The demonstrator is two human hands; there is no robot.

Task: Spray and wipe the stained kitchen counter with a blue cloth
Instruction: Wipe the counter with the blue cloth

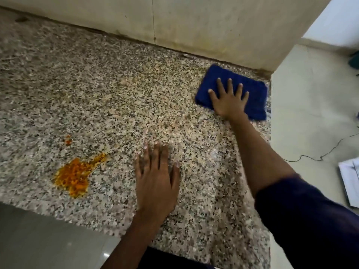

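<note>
My right hand (228, 100) lies flat on the blue cloth (233, 92), fingers spread wide and pressing down, gripping nothing. The cloth is folded into a rectangle and sits on the speckled granite table (116, 84), near the table's far right corner, just short of the wall (213, 22) and close to the table's right edge. My left hand (155, 181) rests palm down on bare stone nearer to me than the cloth and well apart from it, fingers straight and close together, empty. Farther from the cloth, beyond my left hand, I see the orange stain (74, 176), a grainy patch near the table's front edge, with a small orange spot (68, 141) just behind it. Off the table's right edge, past the cloth, the pale floor (310, 113) carries a thin dark cable (318, 157) and some white papers (349, 179).
</note>
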